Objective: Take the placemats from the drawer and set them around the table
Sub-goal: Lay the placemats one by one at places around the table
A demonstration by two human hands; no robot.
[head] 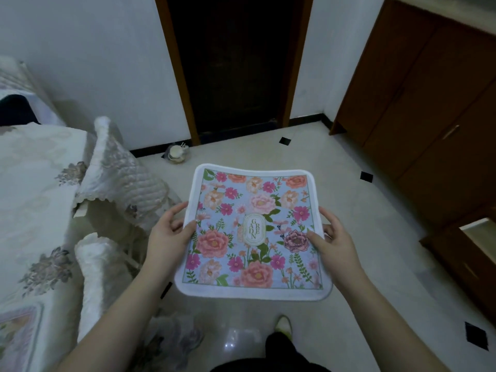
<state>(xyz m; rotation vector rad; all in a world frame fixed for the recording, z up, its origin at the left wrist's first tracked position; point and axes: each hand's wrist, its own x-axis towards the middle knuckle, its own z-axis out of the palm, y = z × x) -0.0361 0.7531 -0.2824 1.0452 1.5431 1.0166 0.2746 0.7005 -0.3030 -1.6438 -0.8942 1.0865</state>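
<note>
- Floral placemat with white border held flat in the air over the tiled floor, centre frame.
- Left hand grips its 9 o'clock edge, thumb on top.
- Right hand grips its 3 o'clock edge, thumb on top.
- Bench with a floral cloth at 9 o'clock, covered chairs beside it.
- Brown cabinet at 2 o'clock, dark doorway at 12.
</note>
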